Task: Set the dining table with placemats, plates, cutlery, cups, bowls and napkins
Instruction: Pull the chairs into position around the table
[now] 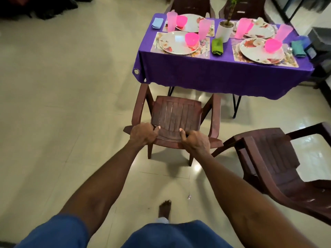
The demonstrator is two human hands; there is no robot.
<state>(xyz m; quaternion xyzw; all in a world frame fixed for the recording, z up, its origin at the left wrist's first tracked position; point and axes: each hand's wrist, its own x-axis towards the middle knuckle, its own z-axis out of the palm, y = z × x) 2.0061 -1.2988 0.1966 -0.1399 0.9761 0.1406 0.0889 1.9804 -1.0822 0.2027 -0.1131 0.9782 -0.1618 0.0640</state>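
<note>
A brown plastic chair [175, 115] stands in front of the table with the purple cloth [223, 76]. My left hand [143, 134] and my right hand [195, 140] both grip the top edge of its backrest, thumbs on the front face. On the table lie several floral placemats with white flowered plates [176, 44], pink bowls [192, 38], pink cups [204, 28], cutlery [206, 47] and folded napkins: green [217, 46], blue [157, 23] and teal [297, 48].
A second brown chair [279, 169] stands at my right, turned askew. More chairs [189, 5] line the table's far side. A white pot with a plant [224, 30] sits mid-table. Pale tiled floor [62, 104] spreads to the left; my bare foot [165, 208] is below.
</note>
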